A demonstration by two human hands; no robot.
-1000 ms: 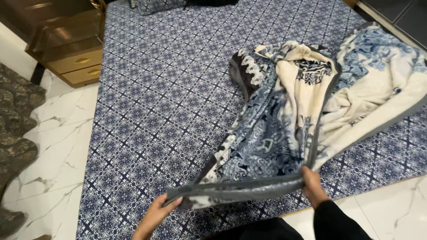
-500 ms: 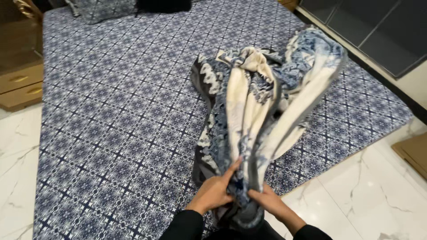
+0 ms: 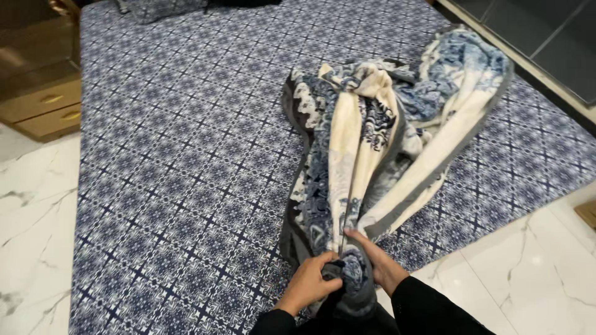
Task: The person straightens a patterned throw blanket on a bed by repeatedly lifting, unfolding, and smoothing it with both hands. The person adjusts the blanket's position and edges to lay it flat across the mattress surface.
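A thick blanket [image 3: 397,130], cream with blue floral pattern and a grey border, lies bunched on the bed and trails toward me. My left hand [image 3: 313,285] and my right hand [image 3: 379,263] are closed together on its gathered near end, just past the bed's front edge. Black sleeves cover both of my arms. The far part of the blanket spreads crumpled toward the right side of the bed.
The bed has a blue and white geometric patterned sheet [image 3: 174,161]. A matching pillow [image 3: 158,7] lies at the far end. Wooden drawers [image 3: 40,108] stand at the left. White marble floor [image 3: 528,273] lies on both sides, with a dark glass-fronted unit [image 3: 546,37] at the right.
A second ago my hands held the grey border stretched wide apart. They have come together, gathering the blanket's near end into one bunch, and the blanket has narrowed into folds.
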